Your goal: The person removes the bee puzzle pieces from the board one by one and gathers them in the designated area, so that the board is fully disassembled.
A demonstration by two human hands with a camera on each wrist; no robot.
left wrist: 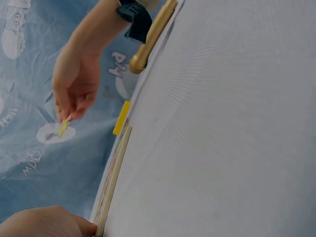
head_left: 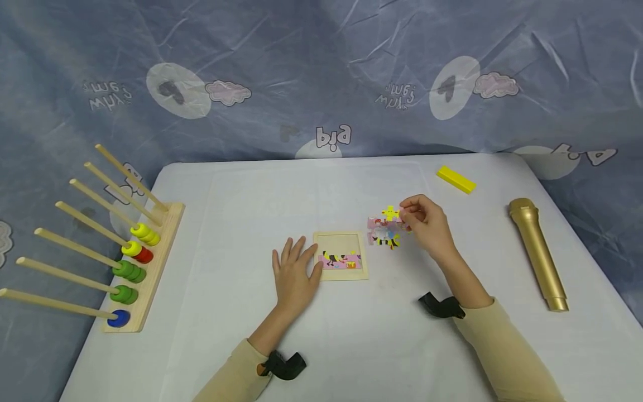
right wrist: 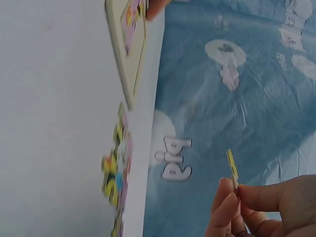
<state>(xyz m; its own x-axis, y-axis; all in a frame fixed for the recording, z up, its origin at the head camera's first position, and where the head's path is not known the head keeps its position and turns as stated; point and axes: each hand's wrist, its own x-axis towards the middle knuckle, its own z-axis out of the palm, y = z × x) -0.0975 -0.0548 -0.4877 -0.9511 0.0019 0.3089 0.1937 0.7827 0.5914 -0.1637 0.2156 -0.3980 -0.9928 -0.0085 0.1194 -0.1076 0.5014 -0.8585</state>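
Note:
My right hand (head_left: pixel 428 226) pinches a yellow puzzle piece (right wrist: pixel 231 163) between thumb and fingertips, raised above the table in both wrist views. Below it in the head view lies a cluster of loose puzzle pieces (head_left: pixel 384 239), pink with yellow and black parts. A wooden puzzle frame (head_left: pixel 364 273) lies flat just left of that cluster. Joined pieces (head_left: pixel 341 261) fill the lower part of the frame, and its upper part shows bare wood. With fingers spread, my left hand (head_left: pixel 293 279) rests at the frame's left edge, the thumb touching its border.
A wooden peg stand (head_left: pixel 163 245) with coloured rings occupies the left side, its long pegs leaning outward. A yellow block (head_left: pixel 456 180) lies at the back right. Nearer the right edge is a gold microphone-shaped object (head_left: pixel 538 254). A patterned blue-grey cloth (head_left: pixel 281 72) hangs behind the white table.

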